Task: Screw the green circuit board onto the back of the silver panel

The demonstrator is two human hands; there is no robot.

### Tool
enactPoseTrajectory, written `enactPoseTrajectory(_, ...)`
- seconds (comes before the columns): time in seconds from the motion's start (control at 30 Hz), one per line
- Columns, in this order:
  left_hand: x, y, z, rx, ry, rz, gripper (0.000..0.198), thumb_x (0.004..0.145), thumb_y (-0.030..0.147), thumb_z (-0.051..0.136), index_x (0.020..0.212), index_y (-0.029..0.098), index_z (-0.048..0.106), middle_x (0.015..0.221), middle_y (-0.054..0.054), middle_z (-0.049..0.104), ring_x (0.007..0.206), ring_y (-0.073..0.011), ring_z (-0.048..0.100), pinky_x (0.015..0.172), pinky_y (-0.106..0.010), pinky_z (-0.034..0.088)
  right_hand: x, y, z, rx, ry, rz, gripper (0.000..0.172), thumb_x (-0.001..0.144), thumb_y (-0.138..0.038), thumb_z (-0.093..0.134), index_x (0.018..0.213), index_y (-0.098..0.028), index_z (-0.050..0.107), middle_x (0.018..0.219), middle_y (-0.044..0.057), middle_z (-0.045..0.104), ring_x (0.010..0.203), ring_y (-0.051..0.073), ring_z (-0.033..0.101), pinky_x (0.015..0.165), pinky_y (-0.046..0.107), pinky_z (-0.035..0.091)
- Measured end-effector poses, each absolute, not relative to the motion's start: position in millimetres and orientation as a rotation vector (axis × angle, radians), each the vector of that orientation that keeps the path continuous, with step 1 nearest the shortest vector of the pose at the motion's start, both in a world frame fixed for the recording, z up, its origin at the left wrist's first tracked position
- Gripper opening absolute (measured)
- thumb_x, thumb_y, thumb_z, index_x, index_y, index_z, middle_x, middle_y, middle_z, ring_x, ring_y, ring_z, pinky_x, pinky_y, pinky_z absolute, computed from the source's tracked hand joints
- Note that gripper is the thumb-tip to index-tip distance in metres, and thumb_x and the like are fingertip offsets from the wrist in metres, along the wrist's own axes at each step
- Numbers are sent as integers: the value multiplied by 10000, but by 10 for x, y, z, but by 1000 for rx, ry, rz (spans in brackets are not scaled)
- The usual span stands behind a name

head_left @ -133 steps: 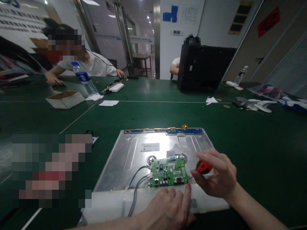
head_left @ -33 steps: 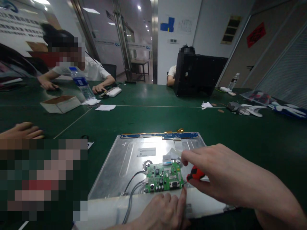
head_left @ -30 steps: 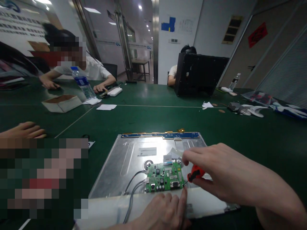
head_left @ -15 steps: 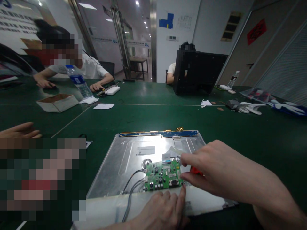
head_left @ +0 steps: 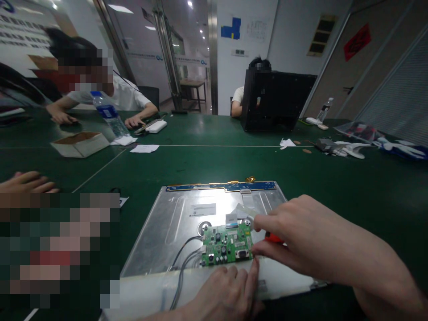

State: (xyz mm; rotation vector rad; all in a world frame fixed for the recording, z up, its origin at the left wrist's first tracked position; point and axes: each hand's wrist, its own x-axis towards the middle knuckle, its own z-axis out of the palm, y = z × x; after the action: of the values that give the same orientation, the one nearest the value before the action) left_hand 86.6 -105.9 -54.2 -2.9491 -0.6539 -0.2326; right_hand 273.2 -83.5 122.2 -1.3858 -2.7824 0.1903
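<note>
A green circuit board [head_left: 227,244] lies on the metal back of a flat display panel [head_left: 167,223], with cables at its left side. My left hand [head_left: 225,290] rests palm down at the board's front edge. Its index finger stretches to the board's front right corner, while the other fingers are loosely bent. My right hand [head_left: 297,234] is at the board's right edge, closed round a red-handled tool [head_left: 274,237]. Most of that tool, including its tip, is hidden behind the fingers. A flat ribbon cable [head_left: 231,219] joins the board's far edge.
Another person's hand [head_left: 28,183] is at the left, above a blurred-out patch. Across the green table sit two people, one behind a black monitor [head_left: 277,102]. An open box [head_left: 80,145], a water bottle [head_left: 110,113], paper scraps and gloves [head_left: 351,149] lie further off.
The other person's hand at the left has shifted slightly and its fingers are more bent. My hands stay almost in place, with a slight shift of the right hand at the board's edge.
</note>
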Motion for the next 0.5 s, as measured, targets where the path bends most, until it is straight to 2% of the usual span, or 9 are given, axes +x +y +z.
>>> enactPoseTrajectory(0.13, 873, -1063, -543, -2912, -639, -248, 611, 917, 453, 539, 1282, -19, 412, 795, -84, 680, 616, -234, 653, 507, -337, 528, 2797, -860, 1260, -1356, -2776, 287, 37, 880, -281, 547, 888, -245, 548, 760, -30, 643, 648, 161, 576, 551, 293, 301)
enactPoseTrajectory(0.23, 873, -1068, -539, -2917, -631, -233, 613, 928, 450, 520, 1299, -22, 400, 807, -89, 679, 626, -233, 656, 510, -334, 523, 2814, -839, 1267, -1404, -2753, 305, 127, 860, -358, 599, 920, -254, 559, 775, -33, 662, 660, 168, 598, 545, 288, 305)
enactPoseTrajectory(0.3, 873, -1069, -534, -2926, -627, -220, 593, 945, 440, 488, 1312, -16, 394, 806, -88, 676, 630, -226, 655, 518, -326, 518, 2799, -808, 1248, -1442, -2753, 233, 214, 854, -470, 599, 890, -260, 579, 729, -32, 664, 608, 175, 594, 514, 289, 278)
enactPoseTrajectory(0.37, 874, -1070, -527, -2927, -637, -210, 592, 951, 433, 476, 1321, -20, 388, 798, -86, 674, 624, -219, 650, 522, -319, 515, 2775, -786, 1224, -1463, -2764, 113, 244, 881, -499, 550, 871, -259, 596, 675, -23, 654, 559, 180, 583, 496, 293, 247)
enactPoseTrajectory(0.43, 875, -1071, -521, -2924, -640, -206, 600, 951, 430, 475, 1325, -30, 383, 789, -87, 672, 615, -213, 643, 520, -314, 510, 2759, -786, 1211, -1454, -2770, 56, 196, 902, -436, 533, 874, -253, 597, 663, -19, 650, 553, 181, 582, 497, 296, 241)
enactPoseTrajectory(0.5, 875, -1072, -519, -2924, -635, -202, 599, 953, 426, 472, 1328, -32, 382, 790, -90, 671, 618, -214, 641, 516, -312, 505, 2757, -809, 1216, -1419, -2764, 98, 78, 885, -321, 557, 882, -248, 585, 708, -24, 658, 592, 174, 592, 513, 296, 267)
